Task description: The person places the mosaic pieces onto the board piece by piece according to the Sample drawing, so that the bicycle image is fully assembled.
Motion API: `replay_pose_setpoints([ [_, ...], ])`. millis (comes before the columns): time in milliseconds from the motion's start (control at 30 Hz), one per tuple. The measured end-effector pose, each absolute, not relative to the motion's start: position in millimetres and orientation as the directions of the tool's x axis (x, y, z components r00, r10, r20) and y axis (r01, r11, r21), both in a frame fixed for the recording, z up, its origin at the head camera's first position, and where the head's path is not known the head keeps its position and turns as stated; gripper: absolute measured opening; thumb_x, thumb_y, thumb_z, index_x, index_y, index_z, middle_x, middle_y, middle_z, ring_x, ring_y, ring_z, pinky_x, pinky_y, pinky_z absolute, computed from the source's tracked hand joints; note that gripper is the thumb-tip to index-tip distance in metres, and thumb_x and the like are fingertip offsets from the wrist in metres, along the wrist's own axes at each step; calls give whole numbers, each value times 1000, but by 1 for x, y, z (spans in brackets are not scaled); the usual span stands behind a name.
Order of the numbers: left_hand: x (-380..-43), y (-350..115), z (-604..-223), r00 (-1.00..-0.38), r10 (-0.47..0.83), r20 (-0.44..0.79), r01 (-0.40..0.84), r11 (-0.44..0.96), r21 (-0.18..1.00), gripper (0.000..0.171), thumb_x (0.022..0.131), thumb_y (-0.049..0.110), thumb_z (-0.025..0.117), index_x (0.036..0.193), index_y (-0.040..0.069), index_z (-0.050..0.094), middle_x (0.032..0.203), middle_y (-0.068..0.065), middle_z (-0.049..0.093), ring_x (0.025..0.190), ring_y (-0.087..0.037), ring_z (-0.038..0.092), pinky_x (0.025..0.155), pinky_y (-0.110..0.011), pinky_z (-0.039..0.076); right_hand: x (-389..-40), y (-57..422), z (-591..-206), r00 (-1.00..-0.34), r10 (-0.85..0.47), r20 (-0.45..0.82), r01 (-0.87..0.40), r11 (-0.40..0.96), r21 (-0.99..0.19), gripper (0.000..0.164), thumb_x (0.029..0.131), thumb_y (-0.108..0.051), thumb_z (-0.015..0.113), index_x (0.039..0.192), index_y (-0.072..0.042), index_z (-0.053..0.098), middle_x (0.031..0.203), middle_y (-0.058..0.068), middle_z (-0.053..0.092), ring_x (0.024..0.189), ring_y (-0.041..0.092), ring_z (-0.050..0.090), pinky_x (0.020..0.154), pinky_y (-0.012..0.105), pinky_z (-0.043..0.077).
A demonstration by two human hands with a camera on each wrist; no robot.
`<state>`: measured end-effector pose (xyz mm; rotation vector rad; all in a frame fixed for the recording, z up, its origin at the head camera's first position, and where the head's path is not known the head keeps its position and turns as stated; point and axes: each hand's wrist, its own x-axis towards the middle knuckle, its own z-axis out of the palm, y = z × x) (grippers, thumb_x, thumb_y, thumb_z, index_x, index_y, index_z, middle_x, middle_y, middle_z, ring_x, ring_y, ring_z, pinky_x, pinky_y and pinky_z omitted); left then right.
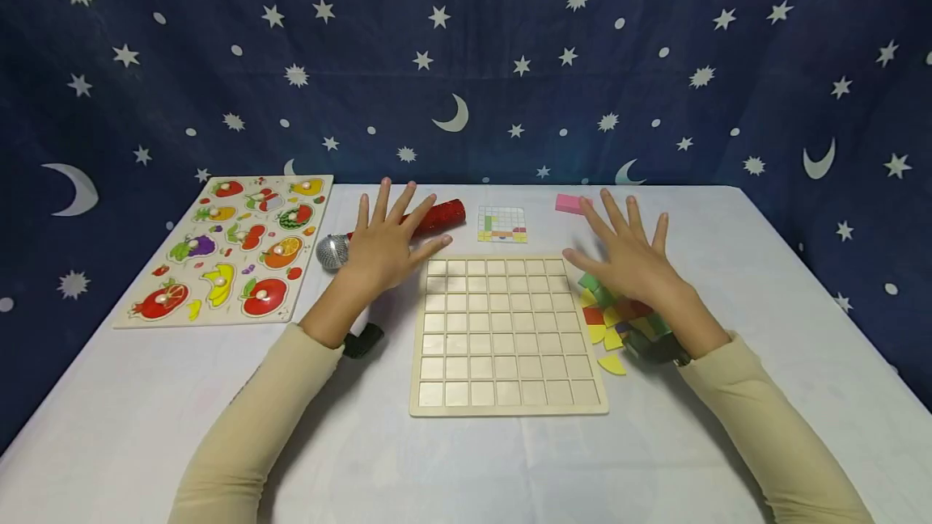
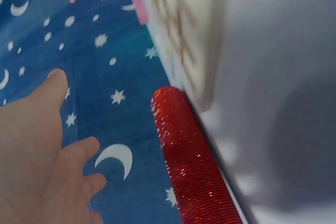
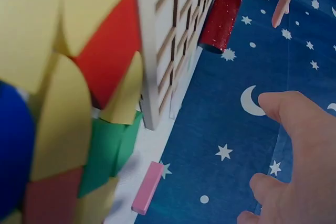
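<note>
Both hands are raised with fingers spread and hold nothing. The left hand [image 1: 382,249] overlaps a microphone [image 1: 441,217] with a red glittery handle in the head view; the left wrist view shows that red handle [image 2: 189,156] close by. Over the coloured puzzle pieces [image 1: 612,365] hangs the right hand [image 1: 635,261], hiding part of the pile. Yellow, red, green and blue pieces [image 3: 63,114] fill the left of the right wrist view. Between the hands lies a pale wooden grid board [image 1: 512,336], its squares bare.
A fruit puzzle board [image 1: 226,253] lies at the left of the white table [image 1: 466,475]. Behind the grid board are a small pattern card [image 1: 502,225] and a pink block [image 1: 569,204]. A dark blue star-printed curtain [image 1: 510,39] hangs at the back.
</note>
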<state>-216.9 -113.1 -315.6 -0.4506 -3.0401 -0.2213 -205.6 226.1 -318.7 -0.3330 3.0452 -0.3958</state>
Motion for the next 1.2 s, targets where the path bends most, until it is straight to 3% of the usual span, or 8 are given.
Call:
replay_pose_setpoints([
  [167,-206,-119,-324,-924,377,55,381,919,98,74,96,64,40,157,27,22,164,-6,10,150,-31,-10,119,-53,-7,-205,230,-322,-963,-268,-24,-250,922,-297,89,93,-59,52,158,-24,2,164,11,-9,146,40,-20,104,66,-26],
  [367,-193,-131,-334,-833,553,9,548,824,142,69,96,54,51,153,21,33,161,-11,22,150,-35,2,120,-53,1,-209,237,-325,-935,-355,8,-330,861,-388,87,93,-38,64,158,-25,8,164,13,9,149,40,6,115,66,6],
  [600,-194,-142,-337,-772,630,-84,578,750,322,71,95,49,57,154,19,31,160,-12,25,149,-37,11,120,-53,5,-213,251,-328,-860,-510,-20,-437,756,-487,56,93,-16,67,143,0,45,148,24,41,139,42,33,110,61,32],
  [733,-197,-146,-336,-745,639,-192,518,735,437,77,92,51,61,155,23,26,162,-9,20,149,-34,14,120,-53,10,-214,259,-331,-818,-574,-49,-469,714,-520,41,90,-6,68,129,2,59,136,23,55,128,41,47,100,55,46],
  [933,-202,-154,-341,-682,681,-268,462,685,563,90,81,49,75,154,20,30,163,-9,12,150,-32,8,117,-58,18,-215,262,-331,-809,-577,-113,-445,727,-523,31,88,-1,67,119,-3,69,126,17,63,120,38,55,102,56,44],
  [1200,-202,-162,-347,-654,713,-252,474,646,598,98,74,43,83,153,17,32,164,-10,9,150,-34,2,117,-61,14,-217,261,-335,-808,-580,-105,-454,726,-517,31,86,4,66,116,-3,69,120,15,66,113,34,58,101,56,45],
])
